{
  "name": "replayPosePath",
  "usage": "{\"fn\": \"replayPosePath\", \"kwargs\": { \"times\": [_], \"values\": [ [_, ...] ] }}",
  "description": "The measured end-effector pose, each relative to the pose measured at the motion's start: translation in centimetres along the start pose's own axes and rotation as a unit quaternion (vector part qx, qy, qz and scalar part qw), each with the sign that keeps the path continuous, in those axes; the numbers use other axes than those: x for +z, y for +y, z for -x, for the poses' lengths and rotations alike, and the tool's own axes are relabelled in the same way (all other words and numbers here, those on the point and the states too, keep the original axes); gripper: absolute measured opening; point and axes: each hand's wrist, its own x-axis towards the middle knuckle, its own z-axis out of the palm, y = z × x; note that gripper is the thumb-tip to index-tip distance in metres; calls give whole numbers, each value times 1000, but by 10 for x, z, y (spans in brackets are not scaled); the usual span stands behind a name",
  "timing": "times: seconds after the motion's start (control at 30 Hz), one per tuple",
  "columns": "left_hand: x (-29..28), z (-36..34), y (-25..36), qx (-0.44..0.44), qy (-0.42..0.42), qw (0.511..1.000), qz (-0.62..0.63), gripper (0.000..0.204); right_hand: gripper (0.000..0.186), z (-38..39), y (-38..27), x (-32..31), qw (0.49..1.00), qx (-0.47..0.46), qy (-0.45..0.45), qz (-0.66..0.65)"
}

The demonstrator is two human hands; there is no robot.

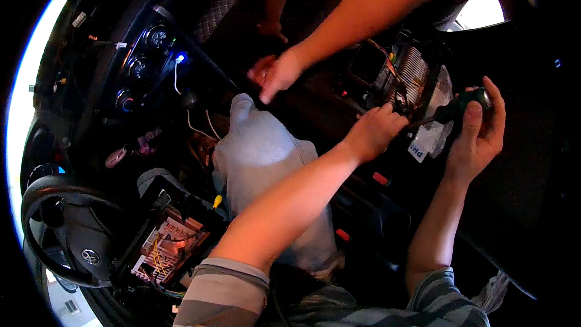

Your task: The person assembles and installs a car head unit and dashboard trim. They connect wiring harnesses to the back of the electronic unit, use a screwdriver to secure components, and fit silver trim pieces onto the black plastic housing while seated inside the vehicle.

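My right hand [475, 136] is closed around the dark green handle of a screwdriver [458, 106], whose shaft points left toward my left hand [376, 134]. The fingers of my left hand are bent together at the near edge of a dark electronic unit [413, 68] with metal fins and loose wires. What they grip there is hidden. A clear plastic bag [437, 130] with a white label lies beside the unit, below the screwdriver. Another person's hand [279, 77], slightly blurred, hangs over my knee in light trousers [263, 139].
At left are a steering wheel [66, 191] and a second opened unit [169, 239] with coloured wires. A yellow plug [218, 202] sits near it. Dashboard knobs [139, 68] and a blue-lit charger [181, 57] with a white cable are ahead. Red buckle buttons [380, 178] show between seats.
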Motion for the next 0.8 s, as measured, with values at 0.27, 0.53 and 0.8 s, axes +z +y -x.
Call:
{"fn": "replayPosePath", "kwargs": {
  "times": [0.27, 0.53, 0.8],
  "values": [
    [10, 1, -6, -2, 1, 998, -69, 19, 43, -1, 7, 8, 975, -42, 20, -219],
    [6, 0, -7, 10, -10, 997, -71, 14, 47, 1, 11, 5, 991, -11, 0, -131],
    [-1, -6, -2, -18, 6, 1000, -18, 24, 46, -1, 6, 8, 966, 22, 25, -256]
  ]
}}
